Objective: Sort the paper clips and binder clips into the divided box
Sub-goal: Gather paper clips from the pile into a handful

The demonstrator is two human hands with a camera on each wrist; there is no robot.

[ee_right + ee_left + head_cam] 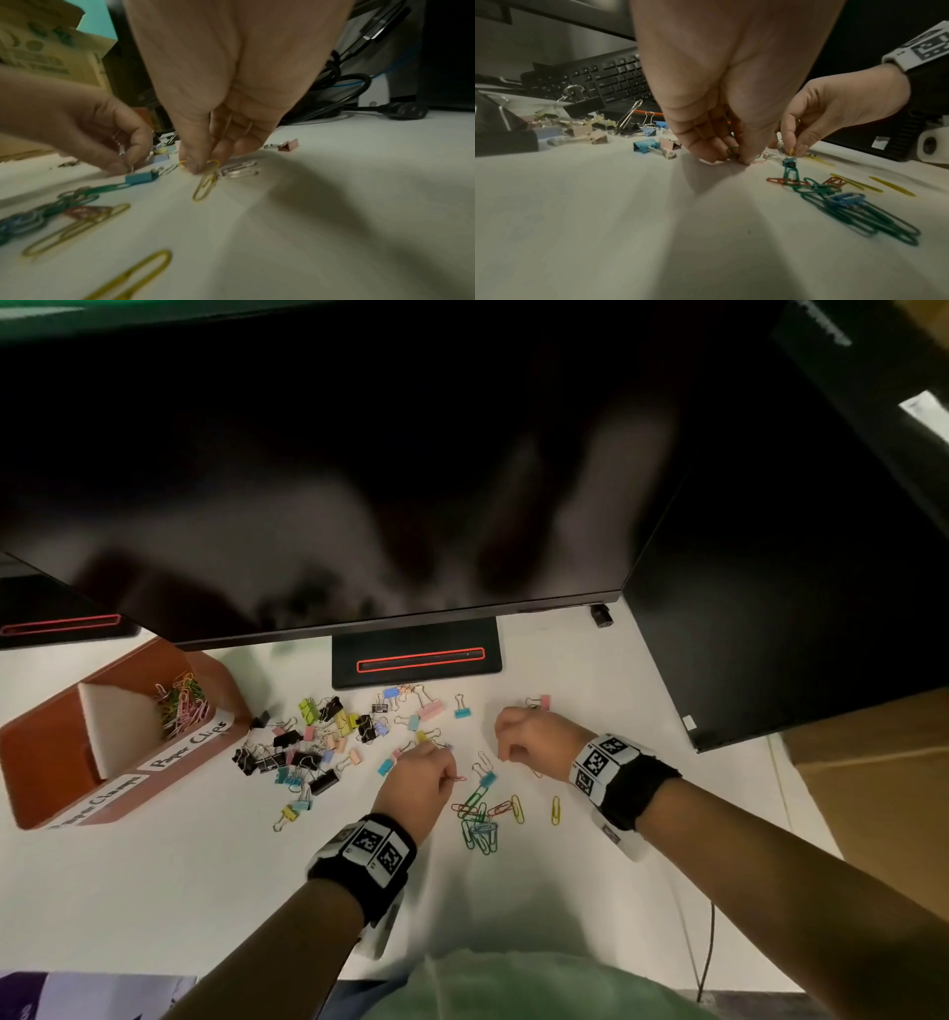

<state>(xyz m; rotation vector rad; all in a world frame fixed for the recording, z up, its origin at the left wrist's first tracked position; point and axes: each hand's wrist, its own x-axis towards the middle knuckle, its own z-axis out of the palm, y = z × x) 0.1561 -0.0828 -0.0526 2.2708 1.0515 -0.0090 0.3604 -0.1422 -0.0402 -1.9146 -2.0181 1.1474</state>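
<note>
An orange divided box [46, 762] stands at the left; coloured paper clips [179, 703] lie in its far compartment. Mixed binder clips [308, 747] are strewn over the white table beside it. A heap of loose paper clips [482, 819] lies between my wrists. My left hand [447, 770] has its fingertips down on the table and pinches a pink paper clip [758, 160], with a green one [732, 151] tucked in its curled fingers. My right hand [506, 752] pinches the top of a yellow paper clip [205, 182] against the table, next to clear clips [239, 169].
A monitor stand [416, 660] sits just behind the clips, under a wide dark screen [359, 480]. A black computer case [796, 608] blocks the right. A keyboard [608, 81] lies behind the binder clips and cables [347, 91] run at the back right.
</note>
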